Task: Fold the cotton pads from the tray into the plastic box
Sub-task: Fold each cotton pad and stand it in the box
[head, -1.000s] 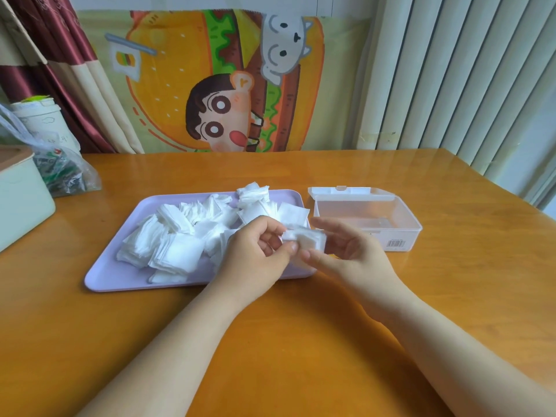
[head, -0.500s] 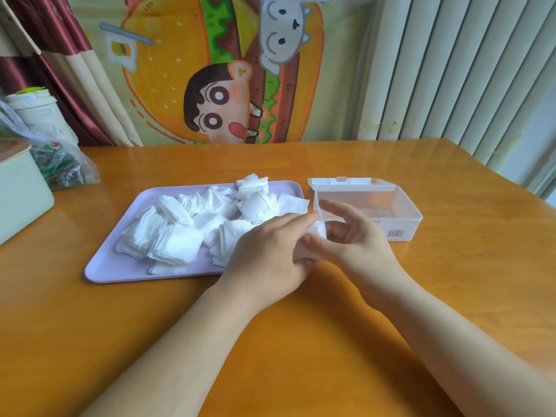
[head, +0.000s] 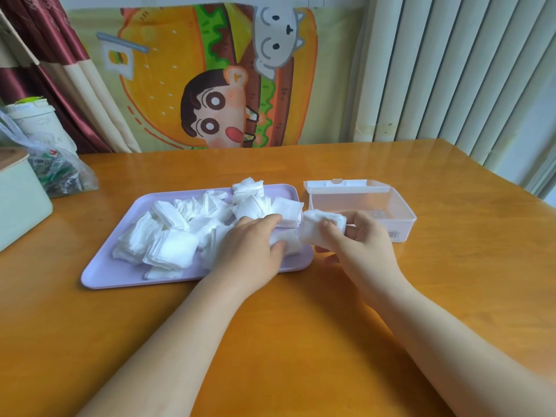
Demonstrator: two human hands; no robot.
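One folded white cotton pad [head: 319,227] sat pinched in the curled fingers of the right hand [head: 358,245], raised between the one lilac rectangular plastic tray [head: 120,272] and the one clear plastic box [head: 404,227], whose lid stood open and whose near-left corner that hand hid. The left hand [head: 249,248] lay palm-down on the tray, thumb and fingers closed round a second white pad [head: 290,246], partly covered. The heaped loose white pads [head: 168,236] overlapped, too many to count, above the orange wooden table [head: 301,341]
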